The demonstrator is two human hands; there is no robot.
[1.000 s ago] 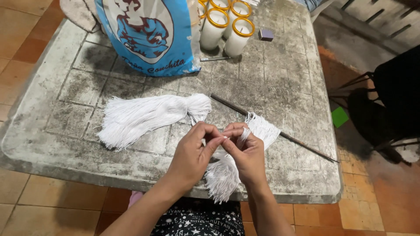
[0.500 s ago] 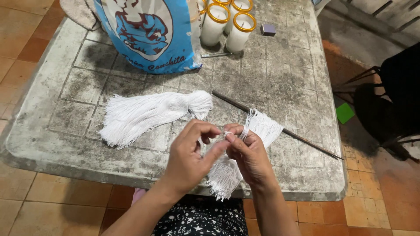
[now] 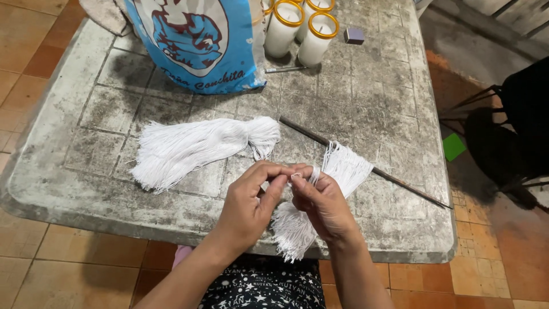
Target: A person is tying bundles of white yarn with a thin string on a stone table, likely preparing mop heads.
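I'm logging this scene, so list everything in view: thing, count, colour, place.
table: one, grey worn stone-like top, centre.
thread bundle: one, white, lying left of centre on the table.
second thread bundle: one, white, held at the near edge, draped over the rod.
rod: one, dark, thin, lying diagonally on the right.
bag: one, blue and white, far left.
candles: at least three, white with yellow rims, far centre.
small block: one, purple-grey, far right.
chair: one, black, on the floor at right.
left hand: fingers pinching thread.
right hand: fingers gripping the second bundle.
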